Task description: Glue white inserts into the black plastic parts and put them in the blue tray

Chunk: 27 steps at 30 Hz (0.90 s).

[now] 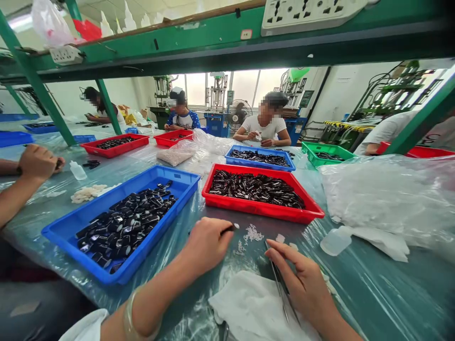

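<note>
My left hand (208, 244) is closed on a small black part (227, 229) with a pale, roundish end pointing right. In my right hand (304, 277) is a pair of metal tweezers (280, 289), pinched between thumb and fingers. Between the two hands, a scatter of tiny white pieces (253, 233) lies on the table. A white cloth (258, 305) is spread below them, partly under the tweezers. Beyond my hands stands a red tray (263, 215) full of black parts, and left of my left hand a blue tray (64, 234) holds more of them.
A plastic squeeze bottle (336, 241) lies by a large clear plastic bag (384, 194) on the right. A co-worker's hand (37, 163) reaches in at left. Another blue tray (261, 165) and a green tray (327, 161) sit farther back, under a green shelf beam (199, 40).
</note>
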Motion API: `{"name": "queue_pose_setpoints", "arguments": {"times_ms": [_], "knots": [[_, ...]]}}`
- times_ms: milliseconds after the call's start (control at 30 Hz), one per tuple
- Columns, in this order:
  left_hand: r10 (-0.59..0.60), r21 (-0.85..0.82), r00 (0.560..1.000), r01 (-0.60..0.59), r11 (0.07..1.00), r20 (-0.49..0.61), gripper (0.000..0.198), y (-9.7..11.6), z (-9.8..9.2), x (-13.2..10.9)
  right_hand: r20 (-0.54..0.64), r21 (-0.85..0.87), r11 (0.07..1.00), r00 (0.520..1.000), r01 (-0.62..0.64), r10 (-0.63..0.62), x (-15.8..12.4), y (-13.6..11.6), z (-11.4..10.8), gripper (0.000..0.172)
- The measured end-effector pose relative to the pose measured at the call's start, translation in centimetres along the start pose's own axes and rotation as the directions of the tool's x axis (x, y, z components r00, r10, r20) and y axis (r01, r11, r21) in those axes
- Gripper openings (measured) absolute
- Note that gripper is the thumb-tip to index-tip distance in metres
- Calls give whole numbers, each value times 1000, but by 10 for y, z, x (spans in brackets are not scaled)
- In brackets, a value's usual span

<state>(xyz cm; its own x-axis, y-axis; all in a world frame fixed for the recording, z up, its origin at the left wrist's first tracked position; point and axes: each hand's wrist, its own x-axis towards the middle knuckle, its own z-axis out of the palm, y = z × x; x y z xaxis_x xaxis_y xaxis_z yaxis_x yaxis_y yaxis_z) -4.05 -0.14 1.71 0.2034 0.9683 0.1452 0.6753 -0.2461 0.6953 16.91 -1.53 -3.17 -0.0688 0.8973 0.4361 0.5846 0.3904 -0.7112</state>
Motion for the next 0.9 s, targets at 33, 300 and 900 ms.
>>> {"name": "queue_pose_setpoints", "arguments": {"times_ms": [33,300,900], "knots": [[-27,80,998,31,996,-60,24,-2,-14,-2,1,-3,1000,1000,17,-17,0,-1,0,27],[-216,487,911,375,789,-351,31,-58,-108,-39,21,22,993,993,112,-113,0,-4,2,21],[-141,395,987,99,913,77,27,-44,-14,-21,83,-24,984,981,179,-176,-3,-4,5,22]]}}
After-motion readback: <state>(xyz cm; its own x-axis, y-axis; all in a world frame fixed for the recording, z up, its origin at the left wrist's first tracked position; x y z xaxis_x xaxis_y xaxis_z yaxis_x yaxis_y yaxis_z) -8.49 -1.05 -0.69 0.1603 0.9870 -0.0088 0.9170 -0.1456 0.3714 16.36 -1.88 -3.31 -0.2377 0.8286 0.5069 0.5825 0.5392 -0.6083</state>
